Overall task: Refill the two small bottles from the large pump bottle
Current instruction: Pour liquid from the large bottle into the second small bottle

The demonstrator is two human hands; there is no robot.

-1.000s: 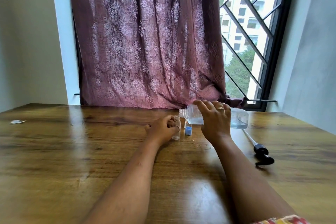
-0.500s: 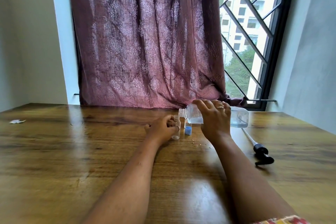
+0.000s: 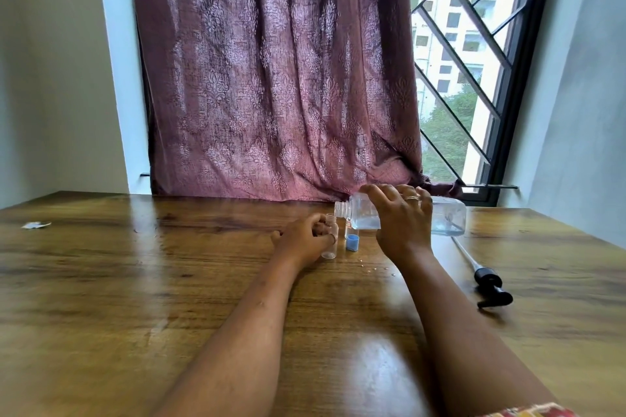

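My right hand [image 3: 403,218] grips the large clear bottle [image 3: 447,218], which lies tipped on its side with its open neck [image 3: 341,209] just above a small clear bottle [image 3: 330,240]. Clear liquid pools along the large bottle's lower side. My left hand [image 3: 303,240] holds the small bottle upright on the table. A second small bottle [image 3: 347,228] stands just behind, mostly hidden by the large bottle. A blue cap [image 3: 352,242] sits on the table beside them. The black pump head with its long tube [image 3: 487,283] lies on the table to the right.
The wooden table [image 3: 169,298] reaches to a maroon curtain [image 3: 271,78] and a barred window [image 3: 464,61]. A scrap of paper [image 3: 35,224] lies at the far left. A few small droplets [image 3: 376,267] dot the wood near my right wrist.
The large bottle and both hands have stayed almost still. Nothing else has moved.
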